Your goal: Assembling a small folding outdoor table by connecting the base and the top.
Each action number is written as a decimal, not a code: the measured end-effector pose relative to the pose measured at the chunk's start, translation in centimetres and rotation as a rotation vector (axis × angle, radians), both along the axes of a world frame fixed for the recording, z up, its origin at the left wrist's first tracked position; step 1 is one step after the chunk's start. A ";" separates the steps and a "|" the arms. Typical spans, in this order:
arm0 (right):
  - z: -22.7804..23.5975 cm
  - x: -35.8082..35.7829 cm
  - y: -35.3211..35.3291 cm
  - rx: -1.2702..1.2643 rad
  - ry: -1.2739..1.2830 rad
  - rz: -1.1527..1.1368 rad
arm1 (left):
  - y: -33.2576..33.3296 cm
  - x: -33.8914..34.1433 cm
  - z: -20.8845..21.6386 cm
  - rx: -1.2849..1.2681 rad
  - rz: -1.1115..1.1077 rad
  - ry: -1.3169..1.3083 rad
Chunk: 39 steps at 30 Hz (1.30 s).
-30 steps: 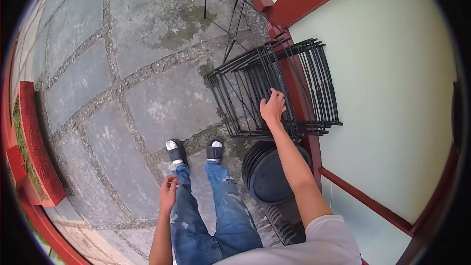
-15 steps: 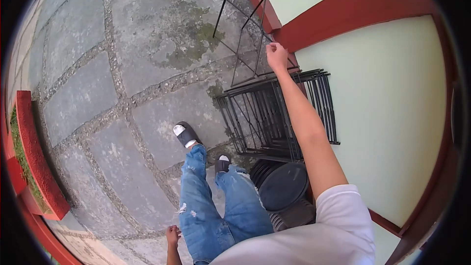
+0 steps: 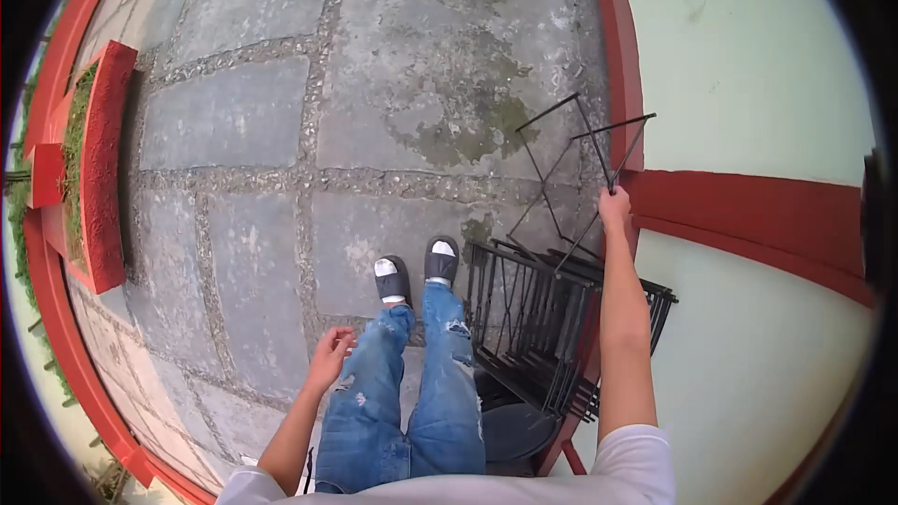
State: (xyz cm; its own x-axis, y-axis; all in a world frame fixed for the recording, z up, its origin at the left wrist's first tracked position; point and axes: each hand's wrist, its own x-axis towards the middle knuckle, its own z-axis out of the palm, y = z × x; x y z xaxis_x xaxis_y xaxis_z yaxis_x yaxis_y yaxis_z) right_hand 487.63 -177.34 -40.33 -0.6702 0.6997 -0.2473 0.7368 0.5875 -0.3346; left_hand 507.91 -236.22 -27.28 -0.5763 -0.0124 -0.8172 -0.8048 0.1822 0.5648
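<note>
Three o'clock: right hand (image 3: 615,209), fingers apparently clamped on black rod frame (image 3: 591,134); likely light, stiff; grip mid-rod. Seven o'clock: left hand (image 3: 329,357), fingers loosely apart.

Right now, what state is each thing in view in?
Right hand, closed in a grip
Crossed-bar black metal frame, spread open, held in that hand
Left hand, empty, fingers loosely curled
Stack of black metal frames, bunched closely together
Round black disc, partly hidden
Ripped blue jeans, worn
Black slide sandals, worn
Red planter, planted
</note>
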 end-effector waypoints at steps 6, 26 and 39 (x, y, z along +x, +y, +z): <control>1.7 -3.4 0.4 -0.152 0.177 0.114 | 1.3 -0.5 2.2 -0.134 -0.163 0.068; 24.6 -7.6 -45.6 -0.595 0.570 0.947 | 5.8 -10.6 17.5 -0.438 0.096 0.670; 34.1 -2.2 -68.4 -1.330 0.057 1.214 | -10.6 -6.4 27.2 -0.744 0.687 0.495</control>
